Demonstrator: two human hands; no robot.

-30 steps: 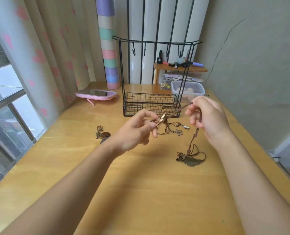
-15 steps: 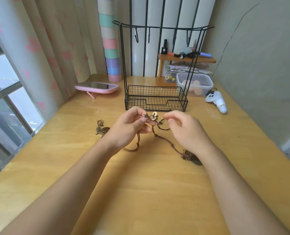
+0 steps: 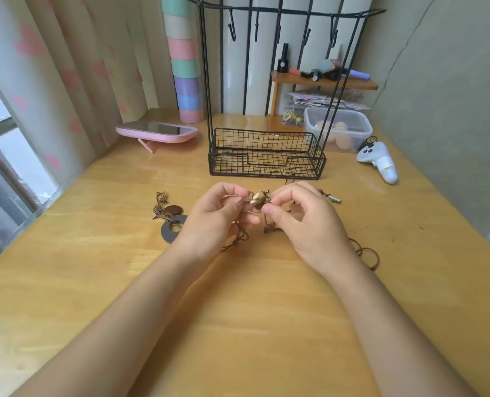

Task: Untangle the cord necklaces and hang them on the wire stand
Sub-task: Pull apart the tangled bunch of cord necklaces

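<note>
Both hands meet over the wooden table [image 3: 238, 325], pinching a tangle of brown cord necklaces [image 3: 257, 199] around a small bronze pendant. My left hand [image 3: 215, 222] pinches it from the left, my right hand [image 3: 309, 224] from the right. Loose cord hangs below my hands [image 3: 239, 237] and coils on the table behind my right wrist [image 3: 367, 253]. A small metal end piece [image 3: 334, 199] lies right of my fingers. Another necklace with dark round discs [image 3: 172, 222] lies to the left. The black wire stand [image 3: 266, 156] with hooks on its top bar stands just beyond, nothing hanging on it.
A pink tilted mirror [image 3: 156, 131] sits at the back left. A white controller [image 3: 380, 161] and a clear plastic box [image 3: 338, 127] are at the back right, before a small wooden shelf [image 3: 324, 81]. The wall runs along the right, curtains and window along the left.
My right hand came down from a raised position and closed in on my left hand. The cord that hung stretched from it now lies slack on the table. The view tilted down and closer.
</note>
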